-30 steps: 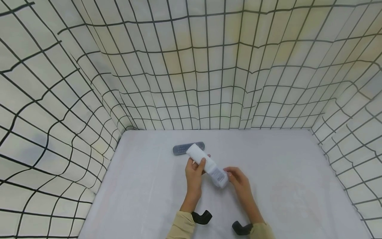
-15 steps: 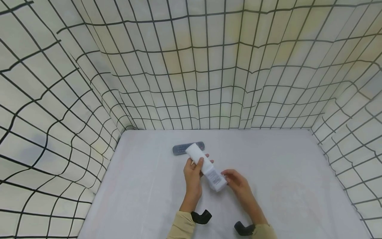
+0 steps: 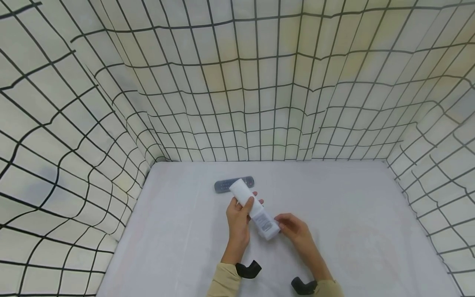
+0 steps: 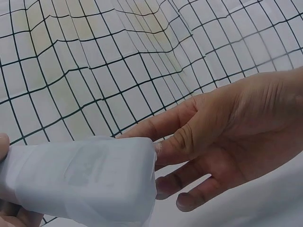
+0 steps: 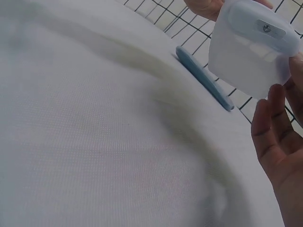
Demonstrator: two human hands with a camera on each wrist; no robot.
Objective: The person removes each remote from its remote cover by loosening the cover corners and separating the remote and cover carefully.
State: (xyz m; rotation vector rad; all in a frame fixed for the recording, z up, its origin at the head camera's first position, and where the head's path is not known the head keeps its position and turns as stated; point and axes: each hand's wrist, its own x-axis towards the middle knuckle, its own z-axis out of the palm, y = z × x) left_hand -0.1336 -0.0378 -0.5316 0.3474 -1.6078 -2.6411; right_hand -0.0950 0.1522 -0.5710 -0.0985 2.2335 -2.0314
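Observation:
A long white object with a printed label is held up slantwise; its exact kind is unclear. My left hand grips its upper part, thumb across the front and fingers behind. A thin clear film looks loosely wrapped around the white body in the left wrist view. At the lower end, my right hand pinches the film at the edge with thumb and index finger, the other fingers loosely bent. The right wrist view shows the rounded end with a small round fitting, perhaps a screw.
A dark grey remote control lies behind the white object, partly covered by it in the head view. The white-covered table is enclosed at the back and sides by black netting over pale sheets.
The white object has shifted slightly left and its lower end has dropped a little. My right hand has followed left and slightly down, staying at that end. The remote has not moved.

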